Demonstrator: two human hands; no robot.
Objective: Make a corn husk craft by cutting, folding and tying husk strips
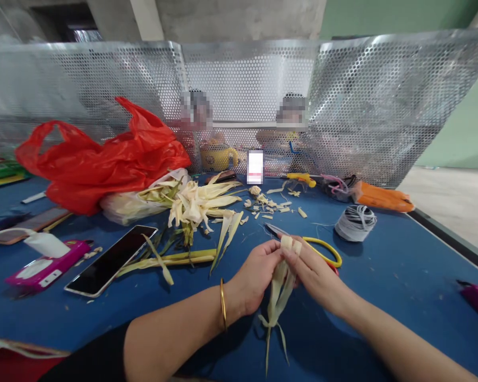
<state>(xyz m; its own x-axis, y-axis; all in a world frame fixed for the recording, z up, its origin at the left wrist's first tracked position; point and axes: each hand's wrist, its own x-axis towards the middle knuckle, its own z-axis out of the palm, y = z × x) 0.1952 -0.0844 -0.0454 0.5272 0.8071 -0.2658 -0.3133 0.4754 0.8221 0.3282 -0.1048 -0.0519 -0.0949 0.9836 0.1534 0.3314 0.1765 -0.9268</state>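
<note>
Both hands meet over the near middle of the blue table, pinching one pale corn husk bundle. My left hand grips it from the left, thumb and forefinger closed near its top; a gold bangle circles that wrist. From the right, my right hand closes on the folded upper end. Below the fingers the husk strips come together at a knot, with thin tails hanging down. Just behind my right hand lie scissors with yellow and red handles, partly hidden by it. A heap of loose corn husks lies farther left.
A red plastic bag stands at back left. Nearer are a black phone and a magenta power strip. White thread and an orange packet sit right. Two people are behind the perforated metal screen.
</note>
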